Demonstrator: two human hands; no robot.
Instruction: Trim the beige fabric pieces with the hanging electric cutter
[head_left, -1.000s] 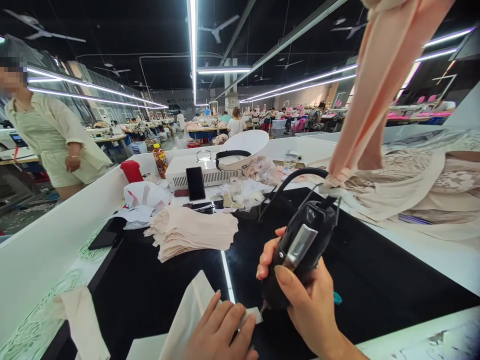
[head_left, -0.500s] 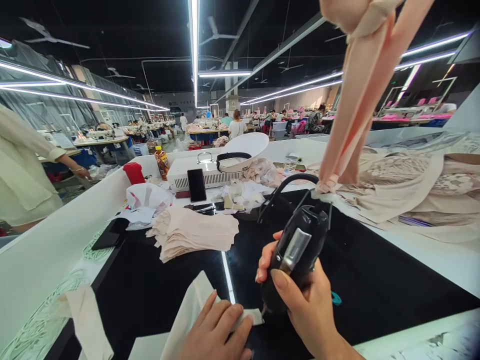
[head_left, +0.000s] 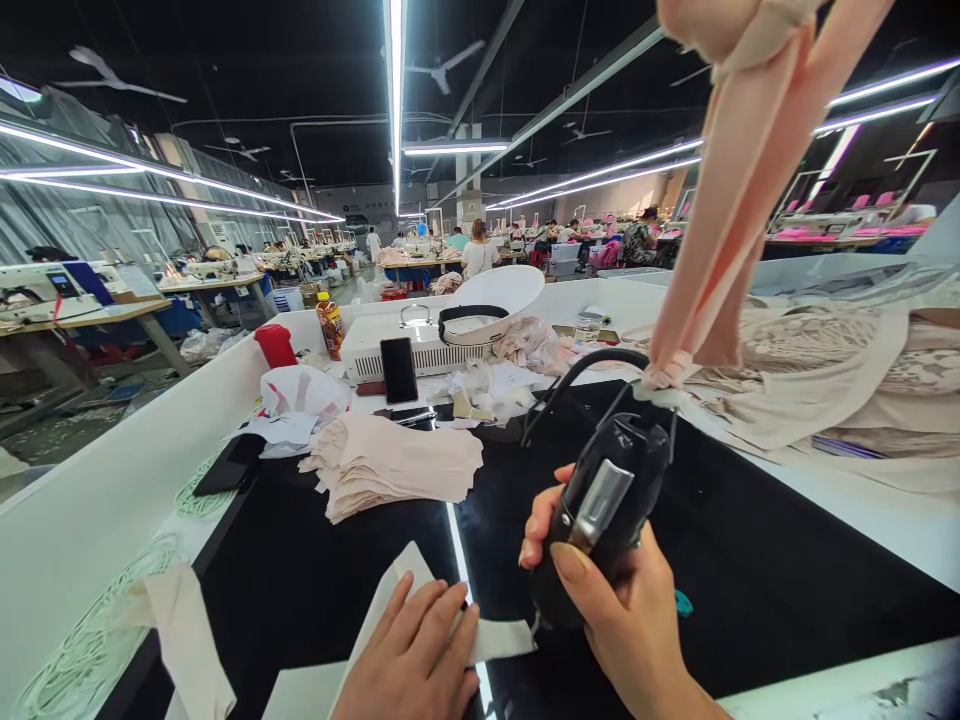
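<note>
My right hand (head_left: 622,600) is wrapped round a black hand-held power tool (head_left: 596,520), its thumb by the silver lever. The tool hangs from knotted pink fabric strips (head_left: 705,220), with a black cord curving off its top. Its lower tip is at the end of a pale fabric strip (head_left: 504,640) on the black tabletop (head_left: 765,560). Flat over that strip and a white folded sheet (head_left: 390,590) lies my left hand (head_left: 420,650), fingers stretched out. What is under its palm is hidden.
Beyond my left hand lies a stack of beige fabric pieces (head_left: 397,465). A phone (head_left: 399,370) leans on a white vented box (head_left: 367,345). Green cord coils (head_left: 97,630) lie at left, beige garments (head_left: 795,385) at right. White side walls (head_left: 142,450) edge the table.
My left hand has slid slightly left, showing more of the pale strip beside the tool. My right hand keeps its hold. The person walking at left has gone from view.
</note>
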